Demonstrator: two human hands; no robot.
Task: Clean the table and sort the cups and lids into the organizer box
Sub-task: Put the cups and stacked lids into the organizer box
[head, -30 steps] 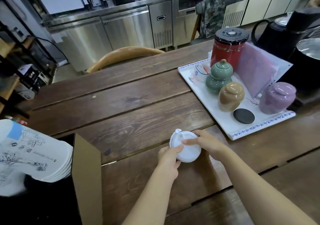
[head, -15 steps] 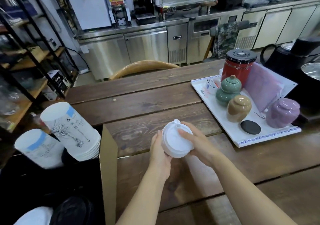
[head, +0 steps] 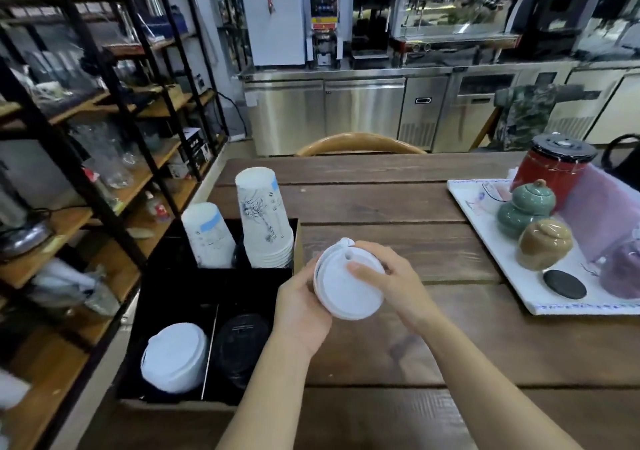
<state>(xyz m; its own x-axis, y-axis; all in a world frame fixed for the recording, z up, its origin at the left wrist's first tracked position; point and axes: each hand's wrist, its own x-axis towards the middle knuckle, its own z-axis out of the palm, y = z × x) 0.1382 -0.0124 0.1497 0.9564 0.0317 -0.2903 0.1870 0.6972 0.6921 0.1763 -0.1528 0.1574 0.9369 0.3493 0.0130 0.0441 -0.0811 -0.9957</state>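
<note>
White lid (head: 348,283) sits clasped between both hands, left hand (head: 300,314) and right hand (head: 391,281), above the counter (head: 398,203). Left of this grip stands the box (head: 173,297) with cups (head: 265,217).

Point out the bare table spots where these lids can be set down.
Bare planks lie between the organizer box and the white tray, beyond both hands holding the white lids, up to the chair back. The near table edge is also bare. The tray is crowded with jars.
</note>
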